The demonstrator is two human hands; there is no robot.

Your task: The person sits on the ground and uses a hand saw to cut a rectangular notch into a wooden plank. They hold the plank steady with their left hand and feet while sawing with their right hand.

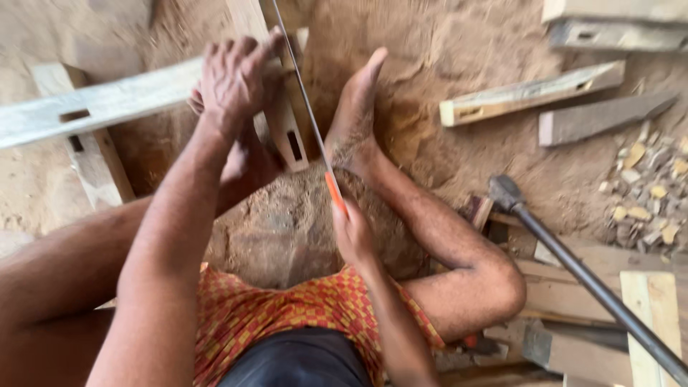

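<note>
One head-worn camera looks steeply down, close over the person's lap, facing twelve o'clock across the sandy floor (444, 43).

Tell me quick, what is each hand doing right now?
Left hand: pressed down on the pale notched wooden piece.
Right hand: closed around the orange handle of a thin-bladed saw.

Bare arms and legs, bare feet, red-and-yellow checked cloth (287, 308) over dark shorts (301, 362)
</note>
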